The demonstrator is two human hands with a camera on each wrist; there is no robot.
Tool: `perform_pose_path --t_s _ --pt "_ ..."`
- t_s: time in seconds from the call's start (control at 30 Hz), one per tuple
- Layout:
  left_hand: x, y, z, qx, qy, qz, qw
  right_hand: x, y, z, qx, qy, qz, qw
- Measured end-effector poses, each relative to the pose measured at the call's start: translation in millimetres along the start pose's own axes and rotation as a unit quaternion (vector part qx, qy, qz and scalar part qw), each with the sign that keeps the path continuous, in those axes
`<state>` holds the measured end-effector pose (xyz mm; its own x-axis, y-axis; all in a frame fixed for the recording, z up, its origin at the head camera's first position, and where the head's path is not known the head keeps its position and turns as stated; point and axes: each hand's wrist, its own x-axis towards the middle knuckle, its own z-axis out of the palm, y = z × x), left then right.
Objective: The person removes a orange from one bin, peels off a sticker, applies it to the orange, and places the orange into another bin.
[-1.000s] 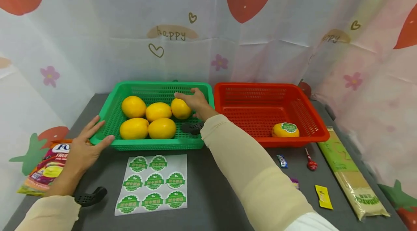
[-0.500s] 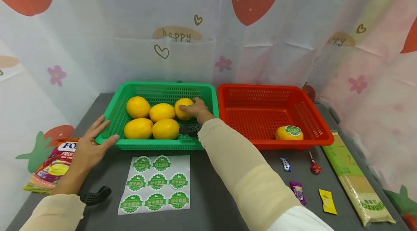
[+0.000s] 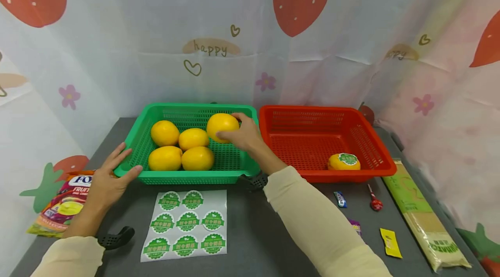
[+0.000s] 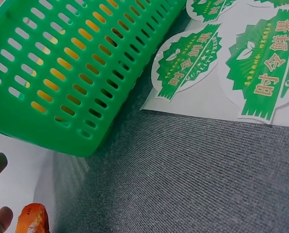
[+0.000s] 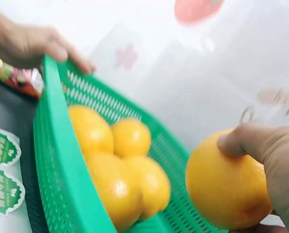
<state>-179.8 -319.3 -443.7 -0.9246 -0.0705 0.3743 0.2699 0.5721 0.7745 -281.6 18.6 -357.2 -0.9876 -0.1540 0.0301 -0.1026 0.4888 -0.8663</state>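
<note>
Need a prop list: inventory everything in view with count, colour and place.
Table: 1, dark grey, underneath
Backdrop: 1, white-pink with strawberries, behind
Left basket: 1, green, on table
Right basket: 1, red, beside it
Loose fruits: 4, yellow, in left basket
Held fruit: 1, yellow, over left basket
Stickered fruit: 1, yellow, in right basket
Sticker sheet: 1, white, before left basket
Stickers: 8, green, on sheet
Printed bag: 1, multicoloured, far left
Small packets: 3, blue, purple, yellow, before right basket
Lollipop: 1, red, beside them
Long packet: 1, green-tan, far right
Wrist mounts: 2, black, both wrists
Sleeves: 2, cream, both forearms
Left hand: 1, bare, on left basket's rim
Right hand: 1, bare, gripping held fruit
</note>
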Motion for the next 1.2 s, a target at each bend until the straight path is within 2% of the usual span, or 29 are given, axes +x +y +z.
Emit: perform_pose_path --t_s 0.17,0.33,0.5,0.73,0.87,1.1,1.2 --pt "-0.5 -0.5 2.0 0.003 0.005 -0.001 1.0 -41.6 1.4 -31.4 0.015 -0.013 -0.092 0.996" --pt "1.5 -0.6 1.0 0.002 -0.004 0.0 1.0 -88.5 20.2 -58.1 -0.001 -0.007 -0.185 0.983" --pt "1.4 0.4 -1.2 0.004 -0.009 -0.002 1.0 -130.7 47.9 -74.4 -0.004 -0.005 -0.227 0.974" --pt "2.5 0.2 -3.6 0.033 -0.015 0.002 0.9993 -164.6 87.2 -76.5 0.023 -0.008 -0.234 0.972" --pt "4.5 2.9 -7.3 0.044 -0.015 0.005 0.9989 -171.1 105.8 -69.1 0.001 -0.001 -0.228 0.974" --pt "3.4 15.0 -13.9 0.079 -0.014 -0.01 0.9967 -175.3 130.8 -59.0 -0.041 -0.012 -0.179 0.983" --pt "-2.6 29.9 -9.8 0.085 0.016 0.005 0.9962 -178.9 142.0 -56.7 -0.052 -0.02 -0.15 0.987"
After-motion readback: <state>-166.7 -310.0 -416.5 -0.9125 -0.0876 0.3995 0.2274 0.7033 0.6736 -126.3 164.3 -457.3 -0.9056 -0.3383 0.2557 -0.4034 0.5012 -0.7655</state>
